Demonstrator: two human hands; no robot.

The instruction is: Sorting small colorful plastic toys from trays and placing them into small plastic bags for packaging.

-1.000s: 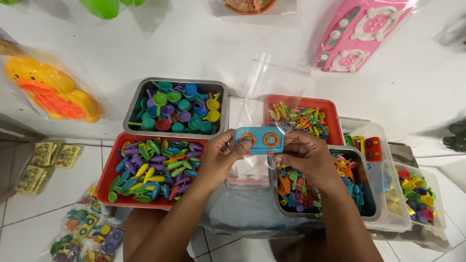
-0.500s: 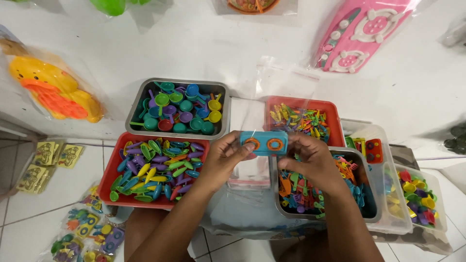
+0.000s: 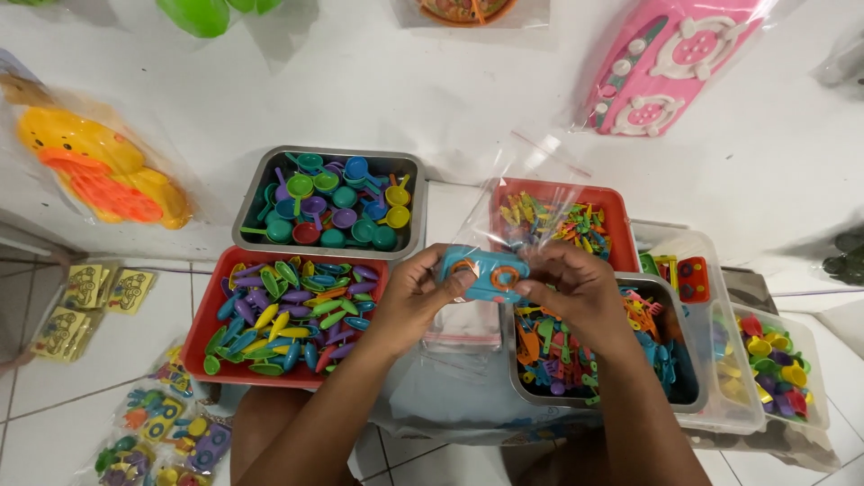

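Holding blue toy stove (image 3: 484, 273) crosswise, right end dipped, both hands.

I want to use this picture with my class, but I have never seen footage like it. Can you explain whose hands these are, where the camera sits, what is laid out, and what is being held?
The camera sits on a person's head and looks down, so the two bare arms are the wearer's own. The left hand and right hand together hold a blue toy stove with two orange rings, at the mouth of a clear bag. Below, on the tiled floor, lie a metal tray of small pans, a red tray of toy spoons, a red tray of small pieces, and a metal tray of utensils. A pink toy stove leans on the wall.
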